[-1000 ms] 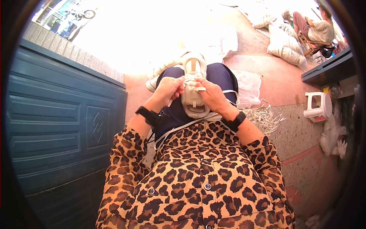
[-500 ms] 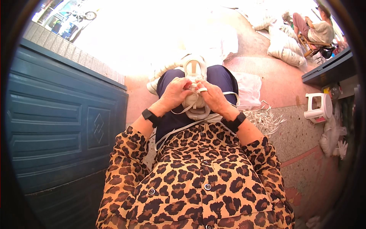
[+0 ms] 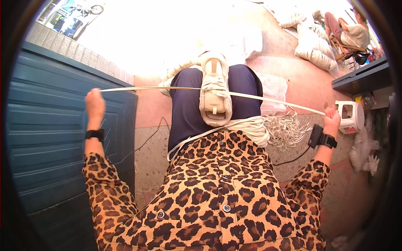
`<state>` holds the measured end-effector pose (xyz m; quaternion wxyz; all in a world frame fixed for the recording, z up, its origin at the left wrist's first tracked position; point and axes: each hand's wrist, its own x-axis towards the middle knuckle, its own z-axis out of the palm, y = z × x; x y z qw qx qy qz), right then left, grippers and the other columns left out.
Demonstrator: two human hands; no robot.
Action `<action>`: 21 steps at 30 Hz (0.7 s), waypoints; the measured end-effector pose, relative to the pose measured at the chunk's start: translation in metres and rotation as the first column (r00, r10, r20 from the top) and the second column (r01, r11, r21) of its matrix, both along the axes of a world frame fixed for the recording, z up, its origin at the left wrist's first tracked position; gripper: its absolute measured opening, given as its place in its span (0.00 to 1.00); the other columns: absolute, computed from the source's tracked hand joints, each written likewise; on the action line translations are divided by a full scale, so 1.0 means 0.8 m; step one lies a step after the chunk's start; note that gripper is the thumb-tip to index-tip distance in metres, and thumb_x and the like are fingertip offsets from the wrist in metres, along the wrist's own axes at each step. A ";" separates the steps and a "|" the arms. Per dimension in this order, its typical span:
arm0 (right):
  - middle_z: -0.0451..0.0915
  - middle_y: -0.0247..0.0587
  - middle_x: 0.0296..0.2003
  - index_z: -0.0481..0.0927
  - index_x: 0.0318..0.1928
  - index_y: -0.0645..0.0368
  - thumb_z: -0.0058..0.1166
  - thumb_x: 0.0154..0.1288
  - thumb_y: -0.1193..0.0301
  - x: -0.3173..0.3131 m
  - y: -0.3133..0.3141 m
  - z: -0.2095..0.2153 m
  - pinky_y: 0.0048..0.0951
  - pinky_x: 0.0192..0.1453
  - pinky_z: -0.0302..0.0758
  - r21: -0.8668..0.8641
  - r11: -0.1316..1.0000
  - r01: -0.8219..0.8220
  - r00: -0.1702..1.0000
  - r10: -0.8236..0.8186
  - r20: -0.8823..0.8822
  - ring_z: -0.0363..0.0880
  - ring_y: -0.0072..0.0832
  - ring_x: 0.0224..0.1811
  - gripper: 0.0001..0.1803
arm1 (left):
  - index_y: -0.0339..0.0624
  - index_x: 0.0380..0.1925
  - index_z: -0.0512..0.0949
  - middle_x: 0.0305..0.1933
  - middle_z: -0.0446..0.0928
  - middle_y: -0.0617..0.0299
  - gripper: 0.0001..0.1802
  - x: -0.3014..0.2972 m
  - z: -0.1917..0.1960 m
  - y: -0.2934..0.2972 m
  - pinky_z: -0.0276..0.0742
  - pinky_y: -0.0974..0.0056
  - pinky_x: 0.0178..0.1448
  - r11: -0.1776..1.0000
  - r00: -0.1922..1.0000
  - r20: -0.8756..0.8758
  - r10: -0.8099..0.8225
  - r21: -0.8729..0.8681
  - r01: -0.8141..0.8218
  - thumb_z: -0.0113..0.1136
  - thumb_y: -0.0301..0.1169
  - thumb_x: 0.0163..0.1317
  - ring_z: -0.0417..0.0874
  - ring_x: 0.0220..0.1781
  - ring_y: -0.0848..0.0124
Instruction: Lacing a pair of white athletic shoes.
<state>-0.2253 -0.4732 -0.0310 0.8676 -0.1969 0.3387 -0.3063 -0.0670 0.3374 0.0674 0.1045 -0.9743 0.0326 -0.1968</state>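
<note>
Shoe [image 3: 215, 90] is the reference: pale sneaker lying on the person's lap, on dark trousers [image 3: 187, 108]. Long axis runs straight away from the body, one end toward the bright floor, the other end toward the leopard-print shirt [image 3: 217, 188]; can't tell for sure which end is the toe.

White lace [image 3: 159, 88] crosses the shoe at right angles to that axis, about mid-length, pulled taut into a near-straight line.

Left hand [image 3: 94, 105] is far out to the left of the shoe, fingers closed in a fist around the lace end, black band on the wrist. Right hand [image 3: 332, 120] is far out to the right and slightly nearer the body than the left, fingers curled tight around the other lace end, black wrist device on it.

Edges: a blue panelled door [image 3: 50, 138] sits right behind the left hand, so there is little room that side. On the right a small white appliance [image 3: 351, 116] is just beyond the right hand. A bundle of white laces [image 3: 289, 129] lies on the floor between the shoe and the right hand. Beyond the shoe's far end the floor is overexposed; white sacks [image 3: 312, 46] sit well off to the far right.
</note>
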 end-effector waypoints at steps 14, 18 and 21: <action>0.62 0.25 0.16 0.70 0.29 0.52 0.46 0.63 0.52 0.057 0.169 -0.016 0.20 0.14 0.52 -0.332 0.435 -0.837 0.508 0.389 -0.769 0.55 0.14 0.14 0.17 | 0.44 0.34 0.67 0.17 0.58 0.74 0.02 0.004 0.047 -0.063 0.54 0.76 0.17 -0.389 0.989 -0.125 -0.085 -0.909 -0.148 0.45 0.28 0.65 0.57 0.15 0.83; 0.70 0.30 0.18 0.79 0.29 0.62 0.48 0.63 0.62 0.070 0.302 0.024 0.23 0.26 0.64 -0.612 0.058 -0.788 0.571 0.441 -0.693 0.66 0.19 0.20 0.15 | 0.50 0.31 0.67 0.17 0.59 0.76 0.06 -0.014 -0.013 -0.174 0.48 0.78 0.13 -0.118 0.886 -0.390 -0.251 -0.896 -0.428 0.49 0.35 0.66 0.55 0.13 0.86; 0.77 0.48 0.26 0.78 0.37 0.64 0.45 0.66 0.61 0.071 0.358 0.020 0.32 0.36 0.71 -0.698 -0.205 -0.687 0.548 0.484 -0.682 0.76 0.37 0.27 0.17 | 0.43 0.35 0.70 0.19 0.62 0.74 0.06 -0.031 -0.041 -0.249 0.52 0.79 0.15 -0.028 0.741 -0.407 -0.534 -0.868 -0.496 0.49 0.34 0.66 0.57 0.14 0.86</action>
